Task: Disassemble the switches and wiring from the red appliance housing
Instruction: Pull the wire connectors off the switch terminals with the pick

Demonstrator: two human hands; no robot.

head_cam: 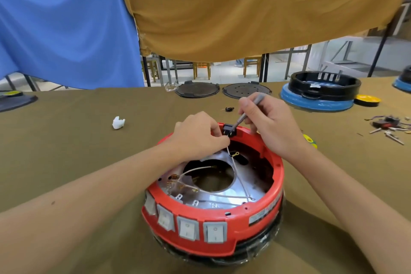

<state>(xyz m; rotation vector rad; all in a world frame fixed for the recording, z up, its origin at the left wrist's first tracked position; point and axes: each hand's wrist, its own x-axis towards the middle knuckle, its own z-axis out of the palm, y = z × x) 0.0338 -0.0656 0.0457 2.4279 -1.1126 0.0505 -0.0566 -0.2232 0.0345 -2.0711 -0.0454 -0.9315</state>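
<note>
Fingers [219, 134] of the left hand [198, 134] pinch a thin white wire [229, 153] just beside the small black socket [229, 129] on the round red plastic housing [213, 218]. Right hand [269, 124] fingers curl round a slim grey tool [246, 110], its tip touching that socket.

Both forearms reach forward, left grip [200, 133] and right grip [270, 122] curled.

The housing [222, 240] sits on the table [77, 140], nearest the person, with four switches [189, 227] in a row along its near wall and loose wires [222, 193] inside. A socket [229, 130] sits on its far rim. Behind lie two round plates [198, 89]; far right, another housing [320, 93]; left, a crumpled scrap [118, 122].
</note>
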